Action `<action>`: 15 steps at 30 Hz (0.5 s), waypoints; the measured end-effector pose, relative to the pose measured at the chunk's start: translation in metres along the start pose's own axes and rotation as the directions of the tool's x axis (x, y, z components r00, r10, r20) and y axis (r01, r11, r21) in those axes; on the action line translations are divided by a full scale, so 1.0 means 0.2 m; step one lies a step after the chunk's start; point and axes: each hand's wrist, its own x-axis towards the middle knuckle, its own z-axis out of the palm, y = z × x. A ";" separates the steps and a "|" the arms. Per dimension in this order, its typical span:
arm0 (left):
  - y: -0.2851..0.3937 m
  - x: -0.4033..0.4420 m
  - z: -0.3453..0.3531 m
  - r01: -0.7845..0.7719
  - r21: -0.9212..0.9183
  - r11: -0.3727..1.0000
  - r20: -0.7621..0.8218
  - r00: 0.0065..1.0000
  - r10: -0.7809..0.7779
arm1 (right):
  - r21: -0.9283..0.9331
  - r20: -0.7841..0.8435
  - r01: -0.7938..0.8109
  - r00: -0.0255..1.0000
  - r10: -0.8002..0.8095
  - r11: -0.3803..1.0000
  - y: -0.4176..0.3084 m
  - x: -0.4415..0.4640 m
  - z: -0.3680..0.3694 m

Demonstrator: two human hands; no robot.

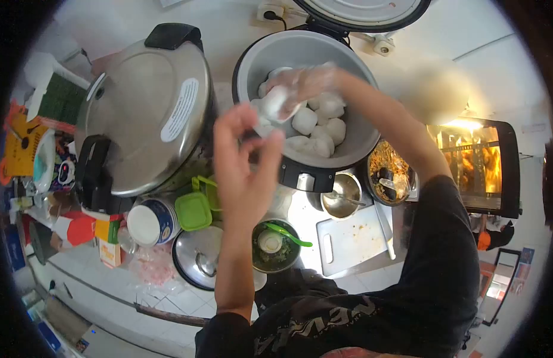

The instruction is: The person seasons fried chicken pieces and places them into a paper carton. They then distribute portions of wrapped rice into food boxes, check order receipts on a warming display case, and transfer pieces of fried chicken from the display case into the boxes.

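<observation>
Black shirt [383, 331]: creased lettering, not surely legible | left hand [243, 170]: fingers apart, near pot rim | right hand [315, 82]: blurred, fingers clasping white bundle [275, 102] above more bundles [304, 121] in pot [312, 45] | steel cooker [142, 71]: lid sticker [180, 110], print too small

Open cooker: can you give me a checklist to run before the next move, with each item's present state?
1. Lid raised off the cooker: ok.
2. Left hand empty: ok, fingers apart.
3. Right hand securely gripping a white bundle: cannot tell, motion blur.
4. Other bundles inside the rim: ok.
5. Knife away from both hands: ok, along the board's right edge.
6. Bundle contents: cannot tell, wrapping hides them.
</observation>
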 end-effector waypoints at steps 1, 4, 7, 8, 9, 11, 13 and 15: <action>0.02 0.06 0.07 -0.058 0.199 0.978 -0.017 0.998 0.063 | 0.069 -0.005 0.050 0.999 -0.050 0.996 -0.08 -0.15 -0.12; 0.02 0.22 0.17 0.068 -0.003 0.998 0.150 0.986 -0.067 | 0.595 -0.041 0.243 0.961 -0.273 0.766 -0.12 -0.35 -0.24; 0.07 0.25 0.14 0.382 -0.331 0.863 0.314 0.907 -0.281 | 0.698 -0.199 0.169 0.979 -0.038 0.696 -0.17 -0.37 -0.23; 0.06 0.23 0.10 0.427 -0.335 0.839 0.318 0.890 -0.326 | 0.666 -0.258 0.091 0.959 0.114 0.740 -0.19 -0.36 -0.21; 0.06 0.21 0.05 0.468 -0.339 0.816 0.321 0.873 -0.368 | 0.340 -0.162 -0.068 0.978 0.129 0.938 -0.10 -0.27 -0.16; 0.03 0.08 -0.08 0.470 -0.514 0.717 0.300 0.882 -0.363 | -0.354 -0.009 -0.140 0.989 0.146 0.925 0.24 -0.03 0.12; 0.01 -0.07 -0.23 0.465 -0.585 0.664 0.241 0.882 -0.405 | -0.595 0.127 0.071 0.992 0.006 0.801 0.59 0.18 0.38; -0.01 -0.21 -0.36 0.390 -0.708 0.588 0.121 0.888 -0.444 | -0.778 0.158 0.180 0.983 -0.089 0.602 0.75 0.35 0.56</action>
